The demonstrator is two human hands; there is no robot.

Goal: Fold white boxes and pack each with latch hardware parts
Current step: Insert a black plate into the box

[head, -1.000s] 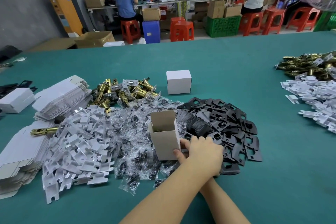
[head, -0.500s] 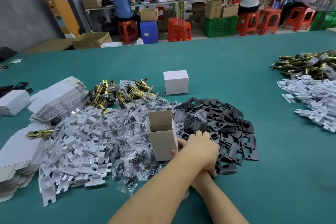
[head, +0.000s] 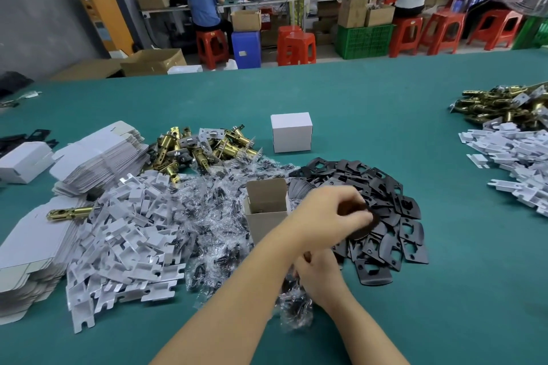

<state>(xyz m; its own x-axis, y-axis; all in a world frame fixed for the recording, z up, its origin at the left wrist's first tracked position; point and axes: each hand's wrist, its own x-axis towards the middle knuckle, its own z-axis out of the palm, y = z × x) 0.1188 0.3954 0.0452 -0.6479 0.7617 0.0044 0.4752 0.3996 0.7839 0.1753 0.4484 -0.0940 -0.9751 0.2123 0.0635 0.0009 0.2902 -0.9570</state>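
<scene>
1. One open box (head: pixel 267 210) stands upright on the green table (head: pixel 385 115), its top flaps raised, between the heap of clear bags (head: pixel 213 216) and the heap of black plates (head: pixel 382 216); its lower front is hidden behind the left forearm.
2. Left hand (head: pixel 329 216) reaches across from the lower left and hangs over the near edge of the black plates, fingers curled around a dark plate (head: pixel 367 222) that is blurred and hard to make out.
3. Right hand (head: pixel 317 272) lies lower, partly hidden under the left wrist, fingers bent down onto a clear bag of small dark parts (head: pixel 296 305); whether it grips the bag cannot be told.
4. Closed white box (head: pixel 291 132) sits apart, beyond the open one.
5. Brass latches (head: pixel 201 148), white plastic pieces (head: pixel 124 234) and stacks of flat white boxes (head: pixel 98 157) lie to the left; the nearest stack is cut off by the frame edge.
6. More brass and white parts (head: pixel 510 133) lie at the far right, partly cut off.
</scene>
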